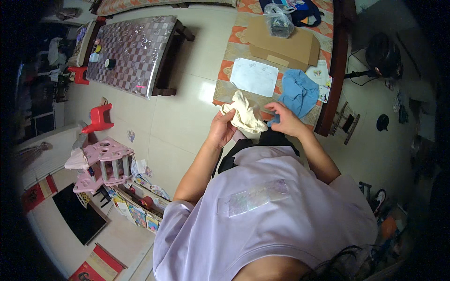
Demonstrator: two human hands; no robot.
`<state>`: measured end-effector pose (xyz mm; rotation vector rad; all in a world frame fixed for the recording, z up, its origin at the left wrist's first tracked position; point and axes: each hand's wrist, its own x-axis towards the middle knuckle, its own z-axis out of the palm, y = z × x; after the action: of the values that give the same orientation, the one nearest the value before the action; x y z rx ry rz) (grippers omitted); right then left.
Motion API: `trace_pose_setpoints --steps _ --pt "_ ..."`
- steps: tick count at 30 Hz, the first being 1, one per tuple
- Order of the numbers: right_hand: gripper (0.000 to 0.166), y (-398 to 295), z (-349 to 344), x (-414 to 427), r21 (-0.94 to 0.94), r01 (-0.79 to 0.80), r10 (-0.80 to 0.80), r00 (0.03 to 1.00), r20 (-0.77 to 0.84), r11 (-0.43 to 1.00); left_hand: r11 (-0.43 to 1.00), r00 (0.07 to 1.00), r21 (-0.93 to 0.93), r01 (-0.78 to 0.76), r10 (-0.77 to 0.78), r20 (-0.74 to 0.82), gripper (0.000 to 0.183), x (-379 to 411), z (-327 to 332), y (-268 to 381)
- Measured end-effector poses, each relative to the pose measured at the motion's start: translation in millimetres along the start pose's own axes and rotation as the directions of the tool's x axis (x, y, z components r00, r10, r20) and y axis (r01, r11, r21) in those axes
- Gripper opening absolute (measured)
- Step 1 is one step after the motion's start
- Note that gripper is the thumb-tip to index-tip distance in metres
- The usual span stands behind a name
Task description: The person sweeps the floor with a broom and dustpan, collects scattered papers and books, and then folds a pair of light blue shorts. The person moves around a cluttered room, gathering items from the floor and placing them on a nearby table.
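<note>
My left hand (223,128) grips a crumpled cream-coloured cloth (245,114), its thumb on top of the fabric. To the right of the cloth, my right hand (285,119) is raised with its fingers apart and curved, holding nothing. A crumpled blue cloth (299,92) lies just beyond my right hand, on the orange and beige patterned cover (235,45) of a wooden bench. A white sheet of paper (254,76) with faint marks lies flat beyond the cream cloth.
On the bench cover are a flat cardboard box (284,47), a plastic bag (279,21) and printed papers (321,75). A low table (132,52) with a checkered top bears a dark cup (110,63). A red stool (100,117) and pink plastic shelf (112,151) stand left.
</note>
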<state>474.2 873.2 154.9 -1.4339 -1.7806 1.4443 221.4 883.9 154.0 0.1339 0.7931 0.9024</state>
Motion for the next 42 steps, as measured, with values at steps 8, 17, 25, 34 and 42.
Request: trace_pose_setpoints --steps 8,17,25,34,42 --pt "0.044 -35 53 9 0.065 0.079 -0.081 0.997 0.021 0.995 0.986 0.985 0.079 -0.149 0.142 0.093 0.040 -52 -9 30" --pt "0.029 -63 50 -3 0.227 0.118 -0.129 0.991 0.035 0.967 0.982 0.966 0.046 -0.185 0.173 0.190 0.040 -82 -22 36" --pt "0.019 -98 43 -11 0.359 0.114 -0.094 0.993 -0.073 0.926 0.959 0.968 0.146 -0.241 0.226 0.111 0.040 -91 -40 35" --pt "0.019 -104 51 -12 0.273 0.201 -0.167 0.975 -0.144 0.941 0.088 0.775 0.900 -0.428 0.547 0.316 0.050 -90 -36 23" --pt "0.032 -117 92 -26 -0.340 0.446 -0.487 0.872 -0.042 0.828 0.992 0.958 0.027 -0.121 0.109 0.266 0.043 -79 -26 15"
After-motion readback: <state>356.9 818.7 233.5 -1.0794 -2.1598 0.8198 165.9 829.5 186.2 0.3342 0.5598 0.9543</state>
